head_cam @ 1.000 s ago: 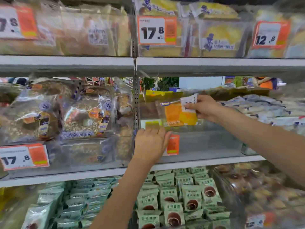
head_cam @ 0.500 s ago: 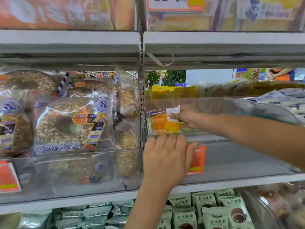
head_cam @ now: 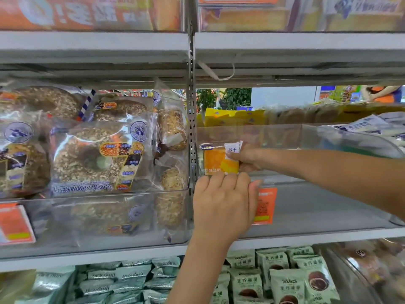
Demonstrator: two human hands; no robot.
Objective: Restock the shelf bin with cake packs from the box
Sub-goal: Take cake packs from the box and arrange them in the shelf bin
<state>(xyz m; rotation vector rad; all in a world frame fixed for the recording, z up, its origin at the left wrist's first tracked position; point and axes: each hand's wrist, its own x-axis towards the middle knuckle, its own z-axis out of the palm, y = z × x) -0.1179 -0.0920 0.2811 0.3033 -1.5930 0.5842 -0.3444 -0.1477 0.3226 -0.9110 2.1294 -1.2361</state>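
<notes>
Right hand (head_cam: 246, 157) lowered glossy cake pack (head_cam: 219, 160) into clear bin (head_cam: 306, 207).

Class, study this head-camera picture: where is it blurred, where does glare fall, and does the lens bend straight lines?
Head view: the upper shelf goods are smeared by blur, while the cake pack in the right hand reads fairly sharp; glare streaks the bagged bread and the clear bin; the shelf edges slant, a wide-angle effect.

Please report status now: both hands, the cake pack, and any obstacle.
Right hand grips cake pack inside clear bin. Left hand rests on bin front. No obstacle seen.
</notes>
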